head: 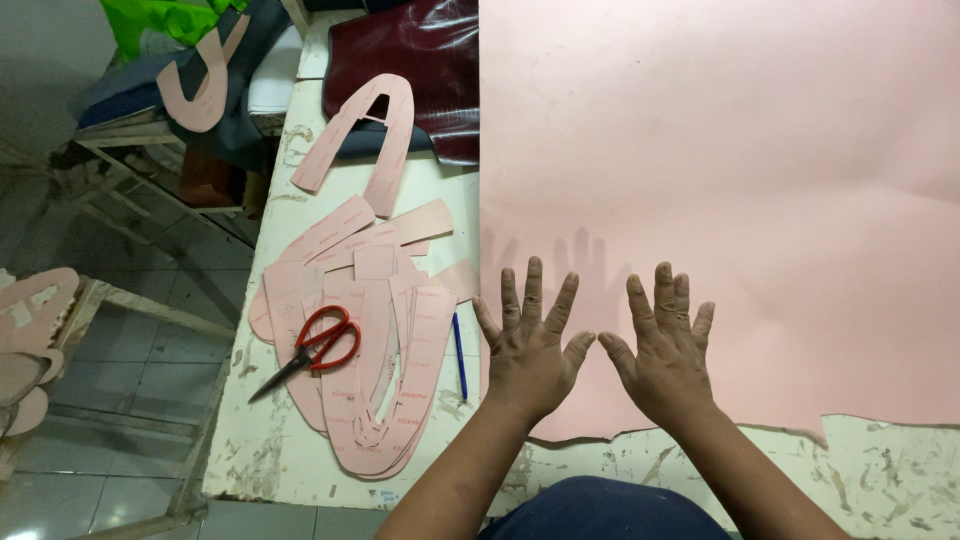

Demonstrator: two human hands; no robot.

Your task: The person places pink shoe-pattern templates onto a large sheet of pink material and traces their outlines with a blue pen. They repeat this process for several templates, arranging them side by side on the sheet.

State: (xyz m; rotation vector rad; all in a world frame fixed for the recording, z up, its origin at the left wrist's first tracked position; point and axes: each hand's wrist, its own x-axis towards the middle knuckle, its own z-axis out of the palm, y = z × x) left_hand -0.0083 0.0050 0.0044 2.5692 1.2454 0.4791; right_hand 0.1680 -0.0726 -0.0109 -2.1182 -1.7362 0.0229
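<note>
My left hand [528, 348] and my right hand [665, 347] lie flat, fingers spread, side by side on the near edge of a large pink sheet [720, 180] that covers most of the white worktable [420, 200]. Neither hand holds anything. Just left of my left hand lies a blue pen [459, 355]. Further left, a pile of pink paper pattern pieces [385, 330] carries red-handled scissors [315, 345] on top.
A curved pink pattern piece [360, 135] lies at the back of the table beside dark red leather [420, 60]. Off the table's left edge stand wooden racks [130, 150] with more pink pieces, dark material and a green bag [160, 20], over a tiled floor.
</note>
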